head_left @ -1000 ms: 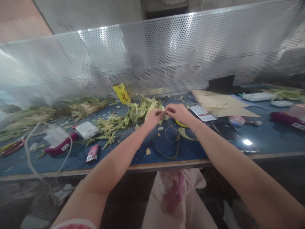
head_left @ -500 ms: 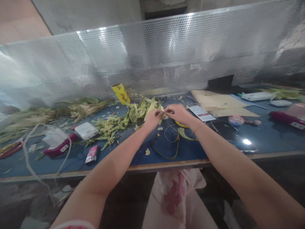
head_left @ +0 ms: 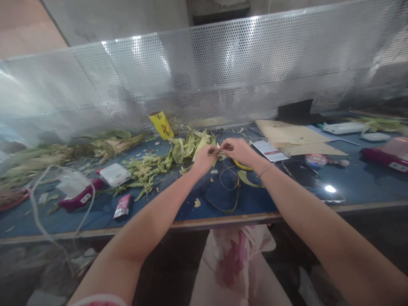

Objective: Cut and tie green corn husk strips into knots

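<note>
My left hand [head_left: 205, 156] and my right hand [head_left: 236, 149] meet over the blue table, fingertips pinched close together. Between them is something small and pale that I cannot make out. Just left of and behind the fingers lies a pile of pale green leafy strips [head_left: 182, 149], with thinner green plant pieces [head_left: 145, 172] trailing from it. Below my right wrist is a yellow ring-shaped object [head_left: 241, 166], partly hidden. A thin dark loop of cord [head_left: 236, 202] and a curved green strip [head_left: 251, 180] lie nearer to me.
A perforated metal panel [head_left: 204, 72] closes off the far side. On the left are a white device [head_left: 115, 174], a small pink box [head_left: 122, 206] and a white cable [head_left: 34, 208]. On the right lie a lit phone [head_left: 270, 151], a dark phone [head_left: 306, 178] and brown paper [head_left: 287, 134].
My hands stay almost in the same place, still pinched together, with only slight finger movement. At the far left edge, something over the red object has shifted.
</note>
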A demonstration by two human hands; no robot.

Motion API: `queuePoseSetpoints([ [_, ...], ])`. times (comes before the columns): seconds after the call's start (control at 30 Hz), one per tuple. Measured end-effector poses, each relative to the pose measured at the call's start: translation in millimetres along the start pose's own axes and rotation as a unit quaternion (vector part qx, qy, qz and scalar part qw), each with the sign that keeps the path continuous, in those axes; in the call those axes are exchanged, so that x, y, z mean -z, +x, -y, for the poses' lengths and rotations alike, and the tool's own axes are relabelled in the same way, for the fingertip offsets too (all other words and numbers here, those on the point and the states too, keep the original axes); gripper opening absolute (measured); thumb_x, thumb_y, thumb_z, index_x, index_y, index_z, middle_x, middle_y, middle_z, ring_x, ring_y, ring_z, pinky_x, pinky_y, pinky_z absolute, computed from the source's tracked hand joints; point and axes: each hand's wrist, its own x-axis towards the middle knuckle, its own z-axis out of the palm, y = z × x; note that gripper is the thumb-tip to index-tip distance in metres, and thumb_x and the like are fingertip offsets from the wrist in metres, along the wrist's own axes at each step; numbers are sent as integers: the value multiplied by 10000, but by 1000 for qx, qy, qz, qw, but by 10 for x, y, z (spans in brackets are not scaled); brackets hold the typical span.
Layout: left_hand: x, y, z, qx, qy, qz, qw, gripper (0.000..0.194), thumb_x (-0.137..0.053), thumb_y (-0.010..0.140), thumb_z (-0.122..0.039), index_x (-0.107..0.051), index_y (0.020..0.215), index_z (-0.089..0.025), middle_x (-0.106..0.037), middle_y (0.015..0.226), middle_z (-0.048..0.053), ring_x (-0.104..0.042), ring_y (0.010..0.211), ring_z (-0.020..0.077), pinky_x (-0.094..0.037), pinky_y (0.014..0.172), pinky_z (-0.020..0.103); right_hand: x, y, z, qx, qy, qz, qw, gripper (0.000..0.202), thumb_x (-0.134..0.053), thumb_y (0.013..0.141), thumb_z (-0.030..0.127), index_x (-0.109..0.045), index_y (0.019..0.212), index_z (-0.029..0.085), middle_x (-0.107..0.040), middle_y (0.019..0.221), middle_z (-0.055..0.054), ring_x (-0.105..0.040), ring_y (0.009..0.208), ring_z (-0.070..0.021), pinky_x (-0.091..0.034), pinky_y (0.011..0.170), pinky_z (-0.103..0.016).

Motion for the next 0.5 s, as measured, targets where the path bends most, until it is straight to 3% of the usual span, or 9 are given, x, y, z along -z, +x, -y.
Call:
queuePoseSetpoints([
  [0.23,37,-27,-59,-36,53,-7,998,77,-574,757,-205,-618,707,-166,-643,695,27,-607,707,144,-477,692,282,-22,0,-13,6,-8,4,1000,79,-583,721,137,-629,783,153,-666,720,-29,-607,658,-129,-473,642,-243],
  [0.5,63,16,-43,-65,69,-21,995,95,-567,776,-200,-618,711,-154,-652,740,45,-605,731,137,-498,683,265,-45,13,-28,144,-163,-15,976,109,-548,785,117,-651,790,151,-615,736,-58,-556,740,-159,-422,703,-271],
])
